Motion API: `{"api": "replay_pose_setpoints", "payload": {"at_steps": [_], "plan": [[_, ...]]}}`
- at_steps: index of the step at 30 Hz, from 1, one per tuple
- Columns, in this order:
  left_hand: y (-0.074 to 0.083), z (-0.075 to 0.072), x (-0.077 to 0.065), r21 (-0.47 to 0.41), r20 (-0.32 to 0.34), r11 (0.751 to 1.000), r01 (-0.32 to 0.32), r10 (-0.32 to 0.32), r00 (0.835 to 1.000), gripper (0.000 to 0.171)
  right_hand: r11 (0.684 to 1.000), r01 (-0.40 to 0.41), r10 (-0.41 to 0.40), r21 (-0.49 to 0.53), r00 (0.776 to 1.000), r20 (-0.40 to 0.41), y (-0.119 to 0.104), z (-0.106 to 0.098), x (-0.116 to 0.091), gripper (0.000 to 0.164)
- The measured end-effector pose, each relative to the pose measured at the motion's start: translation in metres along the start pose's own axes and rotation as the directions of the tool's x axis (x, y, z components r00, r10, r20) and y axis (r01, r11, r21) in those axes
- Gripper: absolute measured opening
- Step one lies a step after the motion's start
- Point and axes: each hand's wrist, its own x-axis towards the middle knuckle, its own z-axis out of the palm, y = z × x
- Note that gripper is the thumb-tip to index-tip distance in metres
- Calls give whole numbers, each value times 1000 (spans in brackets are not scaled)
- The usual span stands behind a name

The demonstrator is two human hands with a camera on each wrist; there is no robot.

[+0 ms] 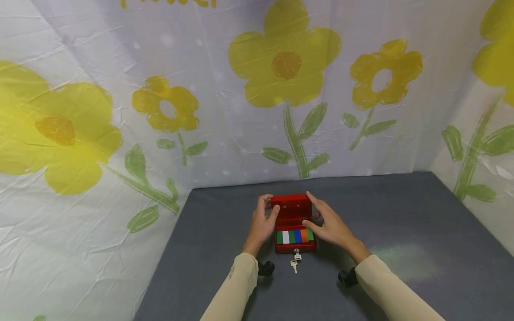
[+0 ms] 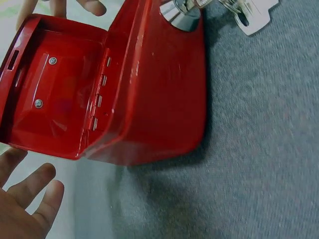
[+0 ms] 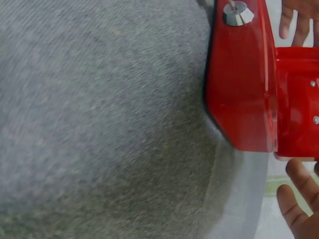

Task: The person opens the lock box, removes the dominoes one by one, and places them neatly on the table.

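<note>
A small red metal cash box (image 1: 283,249) stands on the table with its lid (image 2: 65,94) raised. Coloured blocks (image 1: 295,236), green, white, blue and orange, lie in a row inside. One key sits in the front lock (image 2: 182,17), and a second key (image 1: 294,266) hangs below it. My left hand (image 1: 260,227) is at the lid's left side, fingertips touching the edge, fingers spread. My right hand (image 1: 332,227) is at the opposite side, its index finger by the lid's upper right corner and its thumb near the box's right rim.
The box rests on a dark grey cloth-covered table (image 1: 209,258). Behind and beside it hangs a pale backdrop (image 1: 225,147) printed with yellow flowers. Black wrist mounts (image 1: 347,278) sit close above the tabletop.
</note>
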Motion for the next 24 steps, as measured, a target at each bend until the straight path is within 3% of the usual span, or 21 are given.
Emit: {"api": "replay_pose_setpoints", "payload": {"at_steps": [7,14,24], "plan": [[-2,-2,-4,15,56,1000,8,-9,998,53,997,23,-25,71,999,24,2,0,2,93],[-6,-5,-8,26,108,1000,4,-7,994,63,993,-16,11,121,999,39,4,0,2,98],[-28,-11,-36,-18,148,999,47,-44,988,71,984,-108,100,141,993,58,17,5,-9,104]]}}
